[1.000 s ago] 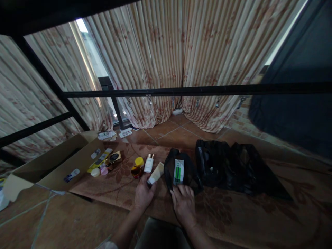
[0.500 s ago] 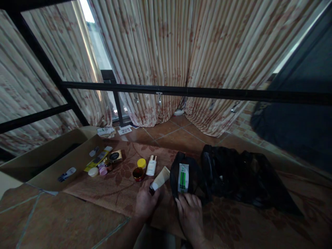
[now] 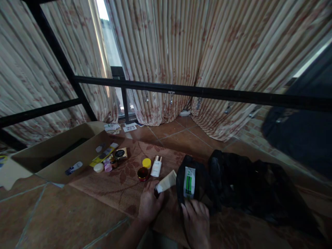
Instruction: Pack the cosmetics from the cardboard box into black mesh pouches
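My left hand (image 3: 150, 203) is closed around the dark-capped end of a cream-coloured squeeze tube (image 3: 166, 182). The tube tilts up to the right, its flat end at the left edge of a black pouch (image 3: 181, 180). Fingers of my right hand (image 3: 195, 218) grip the pouch's near edge. A white tube with a green label (image 3: 189, 182) shows at the pouch; whether it lies inside or against it I cannot tell. Just beyond my left hand are a white bottle (image 3: 156, 167), a yellow-lidded jar (image 3: 146, 163) and a dark red jar (image 3: 143, 174).
An open cardboard box (image 3: 55, 173) stands at left, beside small jars (image 3: 107, 166), a yellow package (image 3: 103, 155) and a gold-edged compact box (image 3: 121, 153). Black bags (image 3: 249, 186) lie at right on the brown mat (image 3: 124, 193). A black metal rail (image 3: 181, 89) crosses before the curtains.
The cream tube has moved slightly right, its flat end now meeting the pouch's edge. My right hand keeps its grip on the pouch. The camera view has shifted.
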`<move>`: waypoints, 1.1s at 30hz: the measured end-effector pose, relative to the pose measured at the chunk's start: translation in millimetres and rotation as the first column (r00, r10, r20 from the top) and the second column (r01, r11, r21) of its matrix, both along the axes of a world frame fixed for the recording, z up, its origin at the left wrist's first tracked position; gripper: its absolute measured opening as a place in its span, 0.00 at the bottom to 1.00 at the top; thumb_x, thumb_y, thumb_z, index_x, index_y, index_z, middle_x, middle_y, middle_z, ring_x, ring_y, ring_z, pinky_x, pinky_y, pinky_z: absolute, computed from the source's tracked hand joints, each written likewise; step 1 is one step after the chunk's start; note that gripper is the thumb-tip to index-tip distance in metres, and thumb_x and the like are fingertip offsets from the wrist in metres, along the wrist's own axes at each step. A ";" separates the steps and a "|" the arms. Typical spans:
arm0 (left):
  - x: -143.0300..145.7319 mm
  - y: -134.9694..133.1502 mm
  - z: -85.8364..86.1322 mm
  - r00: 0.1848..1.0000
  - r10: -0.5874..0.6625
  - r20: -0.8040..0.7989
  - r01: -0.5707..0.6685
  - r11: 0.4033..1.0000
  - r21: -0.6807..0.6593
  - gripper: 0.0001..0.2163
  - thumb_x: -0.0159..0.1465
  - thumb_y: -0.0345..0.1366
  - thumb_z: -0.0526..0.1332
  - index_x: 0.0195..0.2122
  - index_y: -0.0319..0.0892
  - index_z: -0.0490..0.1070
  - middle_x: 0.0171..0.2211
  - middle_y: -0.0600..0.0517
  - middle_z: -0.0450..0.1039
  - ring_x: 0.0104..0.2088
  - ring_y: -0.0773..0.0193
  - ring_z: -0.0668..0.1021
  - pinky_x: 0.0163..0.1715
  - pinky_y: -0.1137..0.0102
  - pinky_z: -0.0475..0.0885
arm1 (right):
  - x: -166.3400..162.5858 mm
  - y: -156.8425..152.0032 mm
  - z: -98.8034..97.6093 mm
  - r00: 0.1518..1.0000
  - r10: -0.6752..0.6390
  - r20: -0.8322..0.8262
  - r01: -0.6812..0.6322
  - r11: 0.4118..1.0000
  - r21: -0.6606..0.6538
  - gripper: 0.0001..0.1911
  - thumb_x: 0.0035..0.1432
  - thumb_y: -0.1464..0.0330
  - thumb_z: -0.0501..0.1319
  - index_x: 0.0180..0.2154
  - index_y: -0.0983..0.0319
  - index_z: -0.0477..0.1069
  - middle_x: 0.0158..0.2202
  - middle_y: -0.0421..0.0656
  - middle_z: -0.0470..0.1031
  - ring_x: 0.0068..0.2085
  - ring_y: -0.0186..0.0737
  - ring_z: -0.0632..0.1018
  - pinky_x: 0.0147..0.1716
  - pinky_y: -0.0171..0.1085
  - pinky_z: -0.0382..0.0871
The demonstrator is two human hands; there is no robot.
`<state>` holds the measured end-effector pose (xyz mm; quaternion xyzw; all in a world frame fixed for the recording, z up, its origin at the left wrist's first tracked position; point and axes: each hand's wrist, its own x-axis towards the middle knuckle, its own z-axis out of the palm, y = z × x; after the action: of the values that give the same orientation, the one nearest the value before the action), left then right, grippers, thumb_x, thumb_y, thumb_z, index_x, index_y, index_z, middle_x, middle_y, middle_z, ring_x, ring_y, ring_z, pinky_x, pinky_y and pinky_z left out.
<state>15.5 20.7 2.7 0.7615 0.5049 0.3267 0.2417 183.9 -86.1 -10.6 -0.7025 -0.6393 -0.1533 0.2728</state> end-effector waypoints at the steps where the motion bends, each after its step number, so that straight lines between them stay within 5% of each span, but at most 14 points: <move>1: 0.0 -0.2 0.2 1.000 0.002 0.002 -0.002 1.000 -0.001 0.16 0.57 0.33 0.58 0.48 0.44 0.66 0.43 0.48 0.71 0.44 0.59 0.74 0.45 0.62 0.69 | 1.1 0.2 -1.8 1.000 0.004 0.013 -0.005 1.000 0.010 0.12 0.63 0.64 0.51 0.41 0.59 0.70 0.32 0.43 0.71 0.36 0.40 0.68 0.40 0.41 0.56; 14: -1.2 -0.8 -0.9 0.999 0.000 0.050 0.001 1.000 -0.018 0.21 0.55 0.30 0.57 0.52 0.45 0.64 0.49 0.47 0.70 0.50 0.58 0.72 0.50 0.61 0.68 | 10.3 2.6 -17.7 0.993 0.032 0.110 -0.043 0.994 0.097 0.12 0.62 0.63 0.52 0.41 0.59 0.71 0.32 0.43 0.71 0.34 0.39 0.69 0.37 0.40 0.57; 33: -0.2 -0.9 -0.6 1.000 0.015 -0.013 -0.015 0.999 -0.035 0.18 0.56 0.37 0.60 0.49 0.45 0.66 0.45 0.47 0.73 0.46 0.56 0.75 0.45 0.61 0.70 | 7.7 2.0 -17.9 0.997 0.021 0.080 -0.028 0.996 0.088 0.12 0.63 0.63 0.51 0.42 0.59 0.70 0.32 0.44 0.72 0.35 0.40 0.69 0.38 0.40 0.57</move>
<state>15.4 19.8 2.1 0.7554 0.5177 0.3149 0.2494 191.6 -84.1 -28.5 -0.6751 -0.6506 -0.2060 0.2801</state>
